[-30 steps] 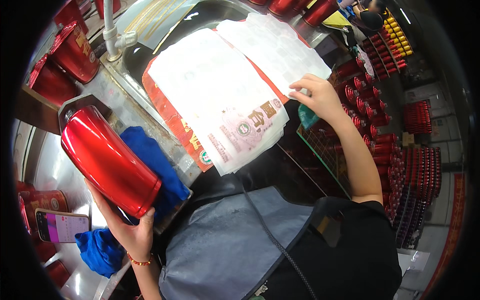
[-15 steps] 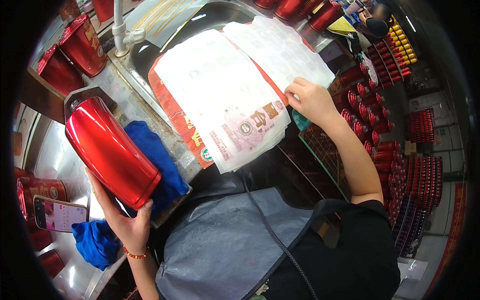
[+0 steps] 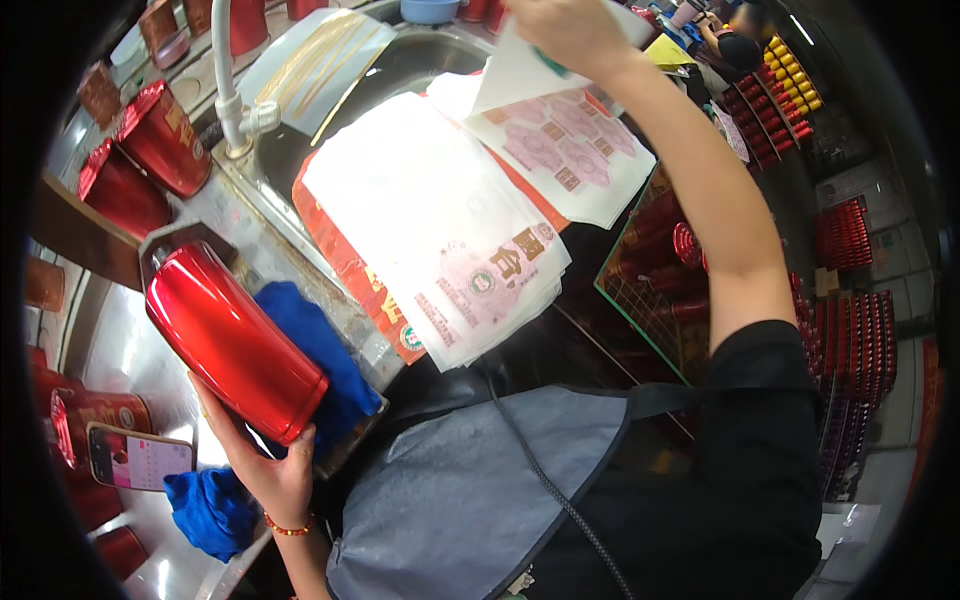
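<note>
My left hand (image 3: 278, 482) is closed around the lower end of a glossy red bottle (image 3: 235, 345), which lies tilted with its narrow end against a dark holder (image 3: 185, 225). At the upper edge, my right hand (image 3: 572, 38) grips a white sheet (image 3: 505, 80), lifted off a stack of printed transfer sheets (image 3: 570, 150). A bit of green (image 3: 548, 62) shows just under that hand; what it is, I cannot tell. Left of that stack lies another stack of white sheets (image 3: 410, 200) with pink and brown print. Both rest on a red printed board (image 3: 325, 215).
A sink (image 3: 430, 62) with a white tap (image 3: 235, 115) lies behind the board. Blue cloths (image 3: 315, 340) (image 3: 210, 512) and a phone (image 3: 140, 458) are around my left hand. Decorated red bottles (image 3: 165, 135) stand at left; racks of red bottles (image 3: 855, 345) fill the right.
My right hand has moved up and away from the edge of the stacks, lifting a white sheet and baring pink prints beneath. My left hand stays on the bottle; the view has shifted slightly.
</note>
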